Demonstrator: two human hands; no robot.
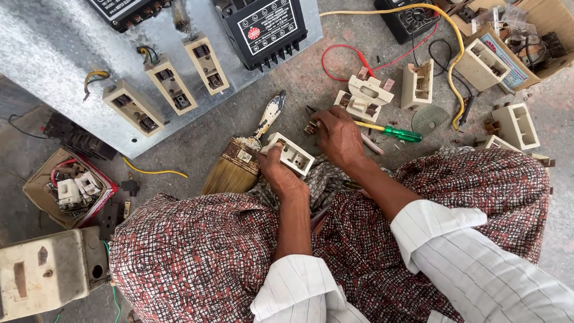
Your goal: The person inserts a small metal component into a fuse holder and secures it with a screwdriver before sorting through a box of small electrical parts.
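A large galvanised metal panel [54, 60] lies flat across the upper left of the floor. Three cream fuse carriers [170, 85] are mounted on it in a slanted row, with a black boxed unit [263, 27] at its upper edge. A grey metal switch housing [48, 269] sits at the lower left, beside an open cardboard box [36, 185] that holds loose cream and dark parts. A second cardboard box [538, 36] with mixed fittings occupies the upper right.

The person sits on the floor, knees apart under a patterned wrap [197, 257], sleeves striped white.

A worn paintbrush [239, 158] lies between the knees and the panel, bristles toward the left knee, handle pointing up and right.

The left hand [281, 173] is closed around a cream fuse base [288, 154], held just above the lap beside the brush ferrule. The right hand [338, 134] is closed around a small dark metal part [311, 127] just right of that base; the part is too small to identify. A green-handled screwdriver [391, 131] lies against the right hand on the floor; whether the fingers grip it cannot be determined.

Further cream fuse pieces [365, 96] lie scattered beyond the hands, crossed by a yellow cable [457, 57] and a red wire [341, 54]. A round grey-green disc [429, 118] lies near the screwdriver tip.
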